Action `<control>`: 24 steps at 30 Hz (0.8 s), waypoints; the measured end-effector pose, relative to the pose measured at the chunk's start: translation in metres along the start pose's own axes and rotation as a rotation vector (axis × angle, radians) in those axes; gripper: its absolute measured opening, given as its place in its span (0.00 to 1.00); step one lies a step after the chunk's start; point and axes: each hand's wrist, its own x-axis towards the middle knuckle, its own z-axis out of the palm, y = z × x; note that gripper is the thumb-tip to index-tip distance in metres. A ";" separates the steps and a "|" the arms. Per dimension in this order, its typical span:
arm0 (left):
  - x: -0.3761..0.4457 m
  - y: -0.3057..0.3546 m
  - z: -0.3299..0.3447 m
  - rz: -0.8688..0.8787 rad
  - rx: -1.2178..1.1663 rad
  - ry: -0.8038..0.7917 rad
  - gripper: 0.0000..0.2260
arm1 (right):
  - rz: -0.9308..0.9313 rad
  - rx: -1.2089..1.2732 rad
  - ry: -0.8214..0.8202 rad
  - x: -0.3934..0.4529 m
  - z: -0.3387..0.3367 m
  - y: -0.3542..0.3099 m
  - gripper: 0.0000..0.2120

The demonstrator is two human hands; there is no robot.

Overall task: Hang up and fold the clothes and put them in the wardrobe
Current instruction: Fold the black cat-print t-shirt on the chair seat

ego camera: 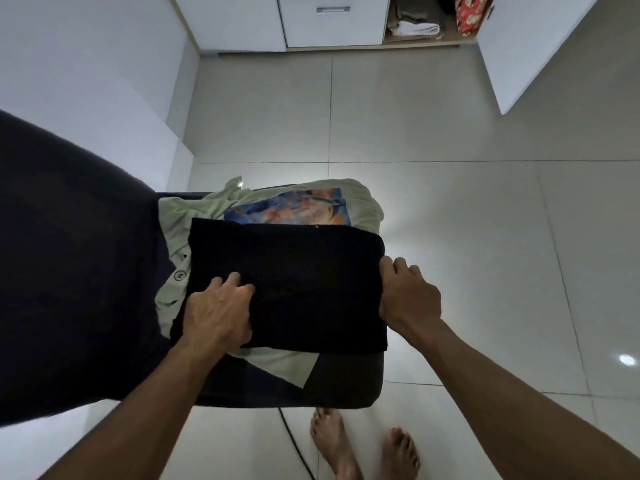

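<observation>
While both forearms reach down from the lower corners of the view, the left hand [218, 315] lies on the near left part of the folded black garment [304, 289], its fingers bent and pressing into the cloth; I cannot tell whether its grip takes up any fabric. The right hand [408, 292] has its grip closed over the garment's right edge, fingers curled on top. The garment lies flat as a rectangle on a pale green printed shirt [294, 202], which spreads over a dark padded seat [349, 382]. The garment's right edge meets the seat's right edge; the shirt shows past its far and near edges. At the left, a dark cloth mass [69, 271] fills the view. Right of the seat and beyond it, grey floor tiles [450, 133] lie open up to the white wardrobe [311, 22], where 1 open compartment holds folded clothes [415, 27]. 2 bare feet [363, 448] stand by the seat's near edge.
</observation>
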 end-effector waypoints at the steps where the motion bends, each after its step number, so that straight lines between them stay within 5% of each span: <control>1: -0.005 0.001 0.003 -0.018 -0.020 -0.024 0.17 | -0.019 0.045 -0.011 -0.002 -0.004 -0.007 0.23; 9: -0.032 -0.013 0.001 -0.181 -0.388 -0.207 0.20 | -0.245 0.138 -0.031 0.000 -0.037 -0.076 0.15; 15: -0.001 -0.055 -0.001 -0.482 -0.813 0.302 0.05 | -0.290 0.096 0.039 0.043 -0.043 -0.105 0.16; 17: 0.026 -0.078 -0.001 -0.530 -0.874 0.390 0.09 | -0.303 0.099 0.058 0.061 -0.042 -0.112 0.16; 24: 0.100 -0.126 0.004 -0.228 -0.853 0.382 0.19 | -0.227 0.224 -0.077 0.107 -0.040 -0.127 0.16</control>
